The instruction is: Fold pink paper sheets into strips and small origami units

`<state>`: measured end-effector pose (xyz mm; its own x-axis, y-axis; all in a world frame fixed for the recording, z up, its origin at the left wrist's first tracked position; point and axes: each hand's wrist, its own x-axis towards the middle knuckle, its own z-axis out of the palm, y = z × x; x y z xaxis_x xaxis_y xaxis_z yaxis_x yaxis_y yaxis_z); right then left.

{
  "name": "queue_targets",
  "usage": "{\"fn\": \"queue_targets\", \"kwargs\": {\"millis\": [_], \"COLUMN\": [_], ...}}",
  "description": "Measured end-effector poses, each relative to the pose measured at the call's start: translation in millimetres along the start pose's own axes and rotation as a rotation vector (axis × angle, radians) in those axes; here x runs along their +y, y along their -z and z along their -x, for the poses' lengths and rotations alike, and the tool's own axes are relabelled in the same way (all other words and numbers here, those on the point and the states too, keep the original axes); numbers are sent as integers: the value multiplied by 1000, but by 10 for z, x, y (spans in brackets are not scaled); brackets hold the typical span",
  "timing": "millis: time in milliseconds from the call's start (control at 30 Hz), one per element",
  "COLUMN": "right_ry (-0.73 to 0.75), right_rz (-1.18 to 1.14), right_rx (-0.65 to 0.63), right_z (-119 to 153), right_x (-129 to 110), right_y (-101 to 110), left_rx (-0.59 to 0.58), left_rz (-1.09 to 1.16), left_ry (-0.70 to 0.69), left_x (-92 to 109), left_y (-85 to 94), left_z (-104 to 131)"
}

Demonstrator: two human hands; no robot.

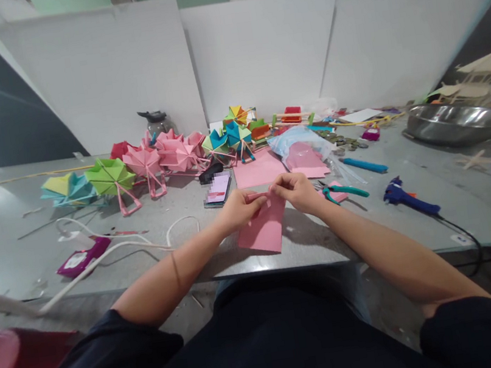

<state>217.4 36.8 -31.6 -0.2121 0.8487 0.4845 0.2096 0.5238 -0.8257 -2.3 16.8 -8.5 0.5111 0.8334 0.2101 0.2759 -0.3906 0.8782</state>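
Observation:
A sheet of pink paper (262,231) hangs between my hands just over the near edge of the table. Along its top edge the paper looks folded or rolled into a narrow strip. My left hand (243,207) pinches that edge on the left side, thumb on top. With thumb and fingertips together, my right hand (295,192) grips the top right corner. Flat on the table beyond my hands lies another pink sheet (255,170). Teal-handled pliers (348,190) rest to the right of my right hand, partly on a piece of pink paper.
Folded paper umbrellas (110,178) stand at the back left, near a phone (218,188). A blue glue gun (409,197) with its cord, a blue stick-like tool (365,165) and a steel basin (462,121) are to the right. White cables (129,244) cross the left side.

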Motion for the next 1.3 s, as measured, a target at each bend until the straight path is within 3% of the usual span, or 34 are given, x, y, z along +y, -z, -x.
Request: {"fn": "queue_targets", "kwargs": {"millis": [400,733,967,1300], "right_ry": [57,115,154,147], "right_rz": [73,105,130,150], "right_rx": [91,159,138,245], "right_z": [75,88,95,38], "right_x": [-68,-10,-13,5], "right_y": [-141,-209,-190,1], "left_rx": [73,28,10,26], "left_rz": [6,-62,-34,-48], "left_ry": [-22,33,128,77], "left_x": [-54,43,47,-19], "left_y": [-74,-71,-71,10], "left_z": [2,35,37,-12]}}
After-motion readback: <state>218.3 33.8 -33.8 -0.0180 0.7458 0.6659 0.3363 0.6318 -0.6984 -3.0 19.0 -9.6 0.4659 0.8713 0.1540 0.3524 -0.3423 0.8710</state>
